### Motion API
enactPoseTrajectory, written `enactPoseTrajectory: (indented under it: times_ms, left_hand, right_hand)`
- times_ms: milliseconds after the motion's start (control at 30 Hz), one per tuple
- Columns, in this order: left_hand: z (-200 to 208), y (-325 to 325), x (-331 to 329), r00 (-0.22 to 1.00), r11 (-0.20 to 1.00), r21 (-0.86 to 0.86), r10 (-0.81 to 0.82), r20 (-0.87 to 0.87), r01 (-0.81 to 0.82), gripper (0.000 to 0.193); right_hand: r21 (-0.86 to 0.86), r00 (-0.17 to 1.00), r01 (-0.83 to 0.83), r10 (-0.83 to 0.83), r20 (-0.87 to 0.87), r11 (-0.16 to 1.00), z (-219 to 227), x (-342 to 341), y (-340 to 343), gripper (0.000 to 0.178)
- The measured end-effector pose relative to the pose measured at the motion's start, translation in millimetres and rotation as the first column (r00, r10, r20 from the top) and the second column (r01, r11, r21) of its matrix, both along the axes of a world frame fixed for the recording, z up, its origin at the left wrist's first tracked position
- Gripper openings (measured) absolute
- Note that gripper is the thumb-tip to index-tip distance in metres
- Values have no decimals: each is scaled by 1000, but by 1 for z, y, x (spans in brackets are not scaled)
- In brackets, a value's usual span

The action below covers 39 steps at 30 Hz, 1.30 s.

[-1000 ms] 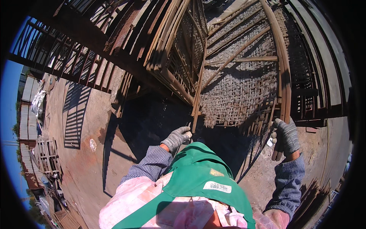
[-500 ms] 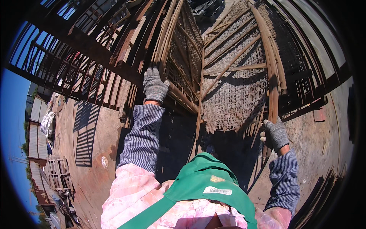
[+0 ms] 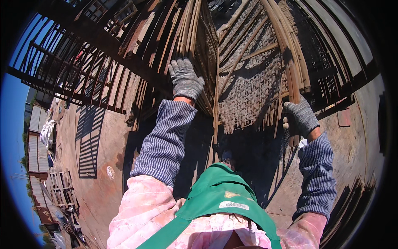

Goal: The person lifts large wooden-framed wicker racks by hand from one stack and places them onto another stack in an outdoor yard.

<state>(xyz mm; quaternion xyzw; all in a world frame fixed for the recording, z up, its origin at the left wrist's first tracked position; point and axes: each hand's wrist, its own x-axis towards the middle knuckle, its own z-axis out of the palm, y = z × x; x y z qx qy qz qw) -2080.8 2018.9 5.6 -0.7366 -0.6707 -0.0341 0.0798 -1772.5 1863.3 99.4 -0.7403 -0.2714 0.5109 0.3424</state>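
Two woven bamboo panels stand in front of me, meeting at a narrow upright seam. My left hand (image 3: 186,81), in a grey knit glove, lies flat with its fingers stretched out against the bundled bamboo edge of the left panel (image 3: 208,54). My right hand (image 3: 302,116), gloved the same way, is closed round the lower end of the thick pole on the outer edge of the right woven bamboo panel (image 3: 251,97). Slanting bamboo braces cross this panel, and its lower edge is frayed. The fingertips of my right hand are partly hidden behind the pole.
A rusty metal rack (image 3: 62,70) holding long wooden strips stands at the left. More dark metal bars (image 3: 352,83) curve along the right. A wooden pallet (image 3: 62,189) and a white sack (image 3: 48,133) are farther left. Dark poles (image 3: 348,211) lie at lower right.
The panels have shifted, the left one appearing narrower. My left hand has moved right along with its edge and my right hand has risen slightly, still on the pole.
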Motion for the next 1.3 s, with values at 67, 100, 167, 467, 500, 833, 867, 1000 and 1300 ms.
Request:
enactPoseTrajectory:
  times_ms: [67,100,167,467,500,833,867,1000,1300]
  left_hand:
    - [-2,-8,11,996,996,17,-92,-9,92,84]
    - [2,-9,20,993,992,-32,-120,24,120,85]
    - [-1,-8,31,971,984,-98,-128,202,150,86]
    - [3,-14,68,885,911,-207,-259,386,357,90]
    - [-9,-11,75,883,924,-154,-271,384,351,89]
    - [-33,0,98,556,727,-118,-399,729,676,77]
    - [-35,2,95,553,681,-196,-356,753,705,76]
    - [-70,-14,90,477,671,-219,-225,850,708,74]
    - [-168,-44,-95,566,825,-463,223,794,325,67]
  right_hand:
    - [-13,999,-12,13,31,1000,-6,11,7,39]
    - [-19,1000,25,-25,15,1000,-7,14,6,37]
    - [-23,999,26,-25,35,999,-9,17,6,35]
    - [-85,971,220,-210,110,972,-53,54,-1,24]
    - [-86,970,230,-222,96,969,-56,57,1,23]
    - [-498,187,-184,528,829,847,-48,109,44,47]
    - [-273,356,-240,347,868,931,-34,79,63,51]
    - [-64,924,-83,101,369,995,-39,19,141,68]
    - [-58,977,-67,78,199,996,-152,21,196,65]
